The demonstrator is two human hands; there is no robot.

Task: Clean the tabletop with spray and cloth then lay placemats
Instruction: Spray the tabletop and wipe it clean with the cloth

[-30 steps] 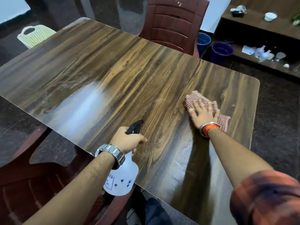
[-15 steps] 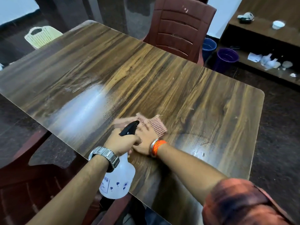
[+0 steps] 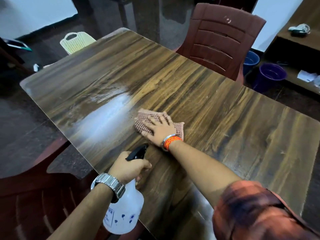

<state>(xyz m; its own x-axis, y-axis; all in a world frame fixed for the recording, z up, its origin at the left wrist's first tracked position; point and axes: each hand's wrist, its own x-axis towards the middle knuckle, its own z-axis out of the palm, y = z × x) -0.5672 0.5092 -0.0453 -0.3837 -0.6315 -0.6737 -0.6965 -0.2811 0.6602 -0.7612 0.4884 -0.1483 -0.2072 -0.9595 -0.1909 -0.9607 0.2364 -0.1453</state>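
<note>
– Wood-grain tabletop (image 3: 225, 127) filled the view, with a maroon chair (image 3: 220, 40) tucked in at one o'clock and buckets (image 3: 271, 75) at two. Where was the cloth?
– Dead centre! The checked cloth (image 3: 142, 122) lay flat on the wood, long axis running ten to four, its nine o'clock side touching a pale wet patch (image 3: 103, 118).
– And the right hand?
– The right hand (image 3: 159, 130) was spread flat on top, fingers splayed toward eleven, pressing down, with an orange band (image 3: 171, 141) at the wrist.
– Spray bottle?
– The spray bottle (image 3: 124, 213) was at six o'clock, at the near table edge. The left hand (image 3: 128, 168) was wrapped round its neck, a watch (image 3: 109, 184) on that wrist. Its white body hung below the tabletop, long axis near upright. The black nozzle (image 3: 137, 151) pointed to one o'clock, near the right wrist but apart.
</note>
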